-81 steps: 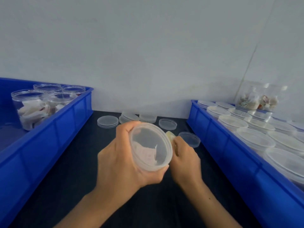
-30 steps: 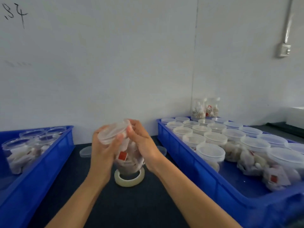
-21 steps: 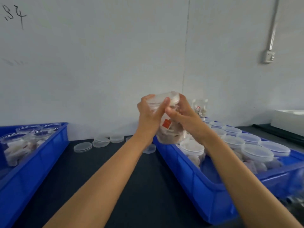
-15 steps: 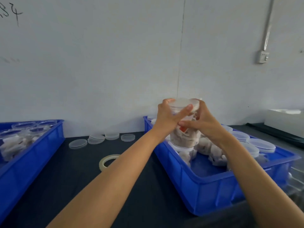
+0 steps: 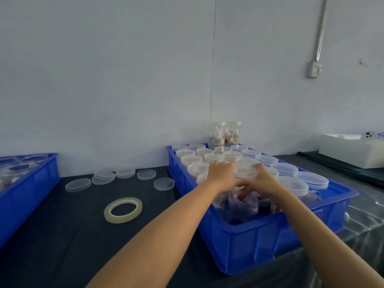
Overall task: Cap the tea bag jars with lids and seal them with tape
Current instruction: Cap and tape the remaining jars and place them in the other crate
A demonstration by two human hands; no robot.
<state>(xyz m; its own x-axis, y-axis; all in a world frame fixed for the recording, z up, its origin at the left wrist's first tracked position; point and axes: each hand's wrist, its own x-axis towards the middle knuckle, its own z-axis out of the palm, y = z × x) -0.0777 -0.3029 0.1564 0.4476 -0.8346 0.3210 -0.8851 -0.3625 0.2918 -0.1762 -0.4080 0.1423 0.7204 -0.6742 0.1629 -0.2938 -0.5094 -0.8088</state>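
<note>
I hold one capped jar (image 5: 243,171) with both my hands, over the blue bin (image 5: 270,229) at about 2 o'clock from me. My left hand (image 5: 222,175) wraps its fingers round the left side of the jar. My right hand (image 5: 263,179) wraps round the right side. My thumbs meet in front, low on the jar. The jar is blurry, so I cannot tell if it sits on the bin floor or hangs just above it. It is in the middle of the bin, with other capped jars (image 5: 209,157) packed close behind it and beside it. Near the front of the bin I see tea bags (image 5: 242,204) with red tags inside clear jars. The tape roll (image 5: 123,209) lies flat on the dark counter (image 5: 62,235) at about 11 o'clock, well apart from my hands. Loose lids (image 5: 104,177) lie farther back, near the wall. A second blue bin (image 5: 27,183) with open jars sits at 9 o'clock.
</note>
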